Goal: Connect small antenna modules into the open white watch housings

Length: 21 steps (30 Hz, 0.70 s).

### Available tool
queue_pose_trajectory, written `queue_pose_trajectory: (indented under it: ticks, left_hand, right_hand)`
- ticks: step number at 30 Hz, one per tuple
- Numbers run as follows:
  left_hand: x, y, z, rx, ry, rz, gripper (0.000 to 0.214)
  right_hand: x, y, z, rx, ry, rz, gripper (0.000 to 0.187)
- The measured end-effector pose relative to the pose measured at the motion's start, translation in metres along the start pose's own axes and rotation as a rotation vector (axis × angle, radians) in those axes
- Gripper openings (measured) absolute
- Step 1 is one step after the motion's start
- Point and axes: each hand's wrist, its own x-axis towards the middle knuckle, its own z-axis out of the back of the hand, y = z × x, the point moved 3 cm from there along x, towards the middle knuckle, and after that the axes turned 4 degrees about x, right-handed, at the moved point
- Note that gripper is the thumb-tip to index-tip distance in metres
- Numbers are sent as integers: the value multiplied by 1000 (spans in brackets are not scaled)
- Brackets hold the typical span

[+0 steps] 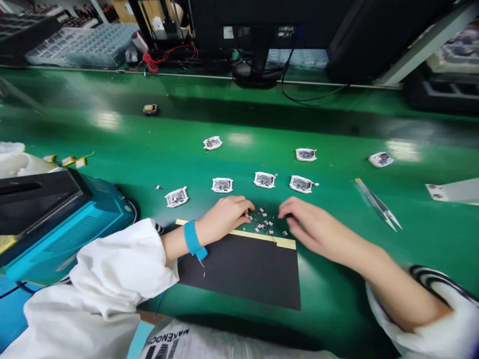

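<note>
I have the left hand at the left edge of a scatter of small parts, thumb and fingertips close together over the nearest of them; I cannot tell from here whether one is pinched. I have the right hand on the other side of the scatter, fingers curled, with a narrow gap between thumb and forefinger, and I cannot tell whether anything sits in it. The parts lie loose on the green bench between the two hands, just beyond the yellow tape along the far edge of the black mat. The left wrist, over the mat, wears a blue band. Past the hands I count seven white cases with boards showing, four in a nearer row and three farther off. To the right I see tweezers lying with their tips toward the near side; to the left stands a blue machine, with yellow pieces beyond it. A red wire lies at the back
</note>
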Motion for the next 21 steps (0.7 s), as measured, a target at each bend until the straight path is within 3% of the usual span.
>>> queue_pose_trajectory:
  ticks: [4,8,16,21]
  left_hand:
    - [-3,12,4,-62,-9,26,21]
    - [-11,19,11,-81,-24,57,20]
    - [-34,41,40,-60,-275,98,15]
    - [-25,54,39,3,-387,114,14]
  right_hand:
    - [24,10,-37,-87,0,145,24]
    - [32,5,-54,-230,-87,202,28]
    - [25,-25,-29,-267,-146,189,20]
    - [63,-11,-21,-148,-171,82,31]
